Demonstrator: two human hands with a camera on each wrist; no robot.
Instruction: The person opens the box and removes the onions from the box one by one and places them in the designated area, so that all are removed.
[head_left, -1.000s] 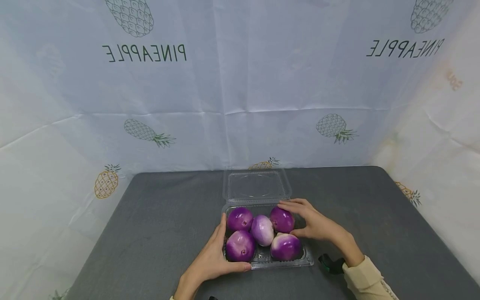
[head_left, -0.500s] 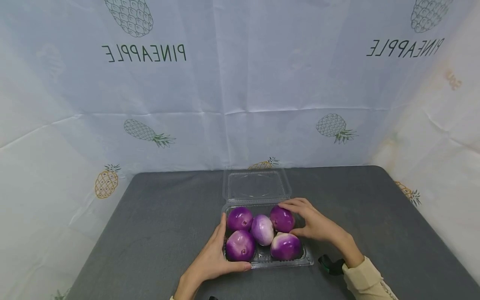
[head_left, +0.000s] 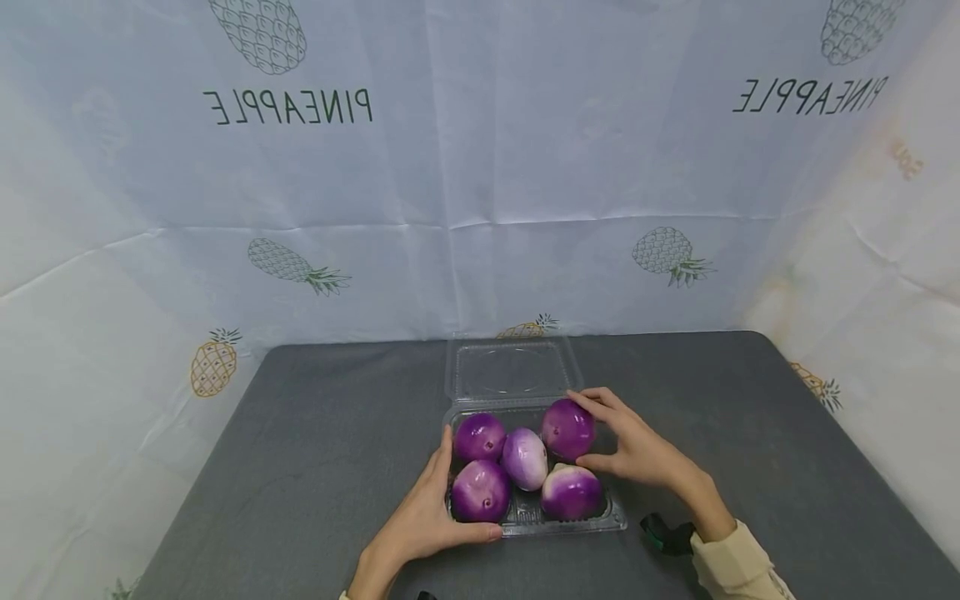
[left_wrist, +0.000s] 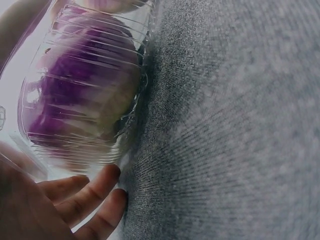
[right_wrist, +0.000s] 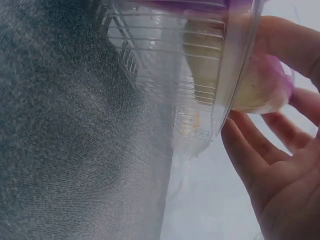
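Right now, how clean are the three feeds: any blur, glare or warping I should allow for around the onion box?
Head view: evenly lit and sharp, edges bowed by the wide lens, backdrop lettering mirrored; the clear box and right hand read well. Left wrist view: too close, the purple onion blurs behind ribbed plastic. Right wrist view: bright washout behind the right hand's fingers, box wall soft and glary.

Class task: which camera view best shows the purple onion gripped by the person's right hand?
The head view: the right hand grips the back-right onion, fully visible in the clear container. The right wrist view shows only its pale underside past the container's rim. The left wrist view shows a different onion through ribbed plastic.
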